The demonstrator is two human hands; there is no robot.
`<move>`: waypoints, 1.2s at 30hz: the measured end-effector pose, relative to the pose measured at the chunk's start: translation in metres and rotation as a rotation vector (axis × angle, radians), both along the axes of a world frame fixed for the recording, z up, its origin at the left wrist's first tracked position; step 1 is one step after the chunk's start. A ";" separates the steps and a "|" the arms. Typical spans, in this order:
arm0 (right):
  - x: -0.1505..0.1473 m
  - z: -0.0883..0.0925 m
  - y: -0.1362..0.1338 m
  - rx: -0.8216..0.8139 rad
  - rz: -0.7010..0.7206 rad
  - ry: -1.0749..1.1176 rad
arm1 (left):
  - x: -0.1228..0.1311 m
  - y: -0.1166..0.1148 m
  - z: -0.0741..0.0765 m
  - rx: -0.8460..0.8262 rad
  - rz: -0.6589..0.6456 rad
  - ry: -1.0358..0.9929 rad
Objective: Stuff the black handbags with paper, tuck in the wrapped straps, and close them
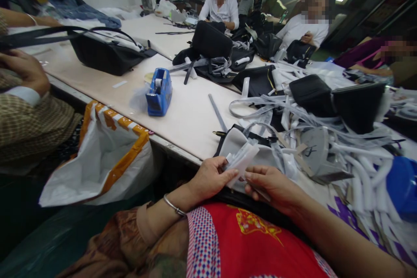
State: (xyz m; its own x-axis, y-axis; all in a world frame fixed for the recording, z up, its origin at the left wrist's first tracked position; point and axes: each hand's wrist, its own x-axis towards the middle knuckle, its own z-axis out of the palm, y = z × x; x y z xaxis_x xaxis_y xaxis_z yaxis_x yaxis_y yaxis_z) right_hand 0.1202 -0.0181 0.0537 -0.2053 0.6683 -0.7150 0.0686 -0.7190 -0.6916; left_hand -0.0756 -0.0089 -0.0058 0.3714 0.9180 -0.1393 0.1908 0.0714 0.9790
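My left hand point(210, 177) is closed on a folded, translucent white plastic wrap point(243, 161), with its thumb lying across the front. The fingers of my right hand point(273, 186) are pinched at the wrap's lower right edge; part of their grip is hidden. Just beyond both hands lies a black handbag point(224, 141) with a pale grey panel and a clear-wrapped handle, at the table's near edge. Close to my right hand stands a grey angular piece point(316, 152) with dark writing on it.
A blue tape dispenser point(159, 93) stands on the table point(192, 113). Black bags point(211, 41), plastic strips and white tubes point(365, 178) crowd the right side. An orange-edged white sack point(130, 173) hangs at lower left. Co-workers sit around; one hand point(28, 71) is at the left.
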 end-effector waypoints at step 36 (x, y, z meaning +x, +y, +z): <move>-0.025 0.033 0.072 1.130 1.145 -0.624 | 0.002 0.002 0.008 0.190 -0.055 0.224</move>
State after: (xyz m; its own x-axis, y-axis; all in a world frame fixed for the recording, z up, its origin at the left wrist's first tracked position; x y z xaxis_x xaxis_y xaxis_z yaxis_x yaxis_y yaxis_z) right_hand 0.0951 0.0542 0.0870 -0.7940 0.5800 -0.1824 0.5915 0.6674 -0.4525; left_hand -0.0736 -0.0073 0.0026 0.4005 0.9149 -0.0512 0.4023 -0.1254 0.9069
